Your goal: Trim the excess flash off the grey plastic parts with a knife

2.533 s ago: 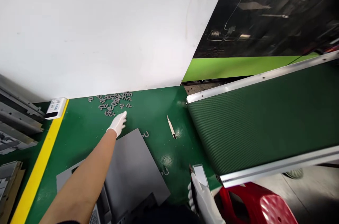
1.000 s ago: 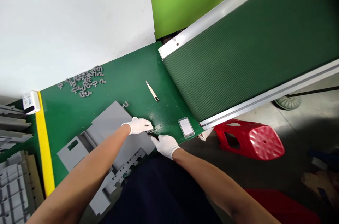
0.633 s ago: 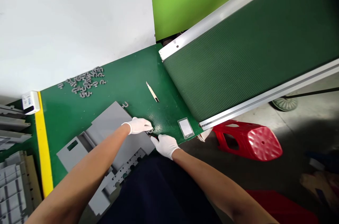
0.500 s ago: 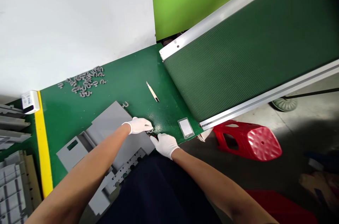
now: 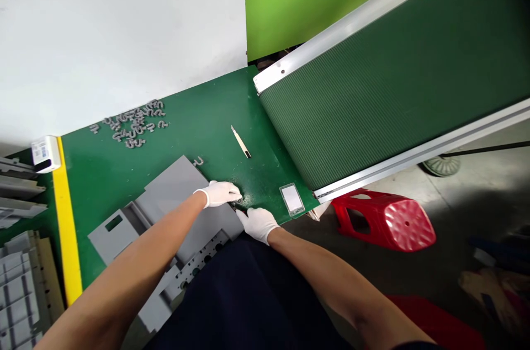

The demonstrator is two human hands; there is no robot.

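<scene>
Closest to us, our dark clothing (image 5: 244, 300) covers part of the grey panel (image 5: 178, 190), which lies on the green tabletop (image 5: 202, 118). To its right, the tabletop's near edge runs to the conveyor (image 5: 372, 90); between panel and conveyor a strip of green surface stretches back to the white wall (image 5: 124, 19).

Our right hand (image 5: 259, 224), white-gloved, sits low by the panel's right edge, fingers curled, something small and dark at the thumb. Our left hand (image 5: 223, 194) reaches over the panel, palm down, fingertips bunched just beyond that edge. What either grip grasps is too small or hidden, so we cannot tell whether it is clenched or released.

Right of our right hand lies a framed card (image 5: 292, 199). Farther off, a single hook (image 5: 199, 161) sits at the panel's right edge, and a knife (image 5: 241, 142) lies well clear of both hands. Grey hooks (image 5: 136, 125) lie heaped near the wall. The conveyor bounds our right.
</scene>
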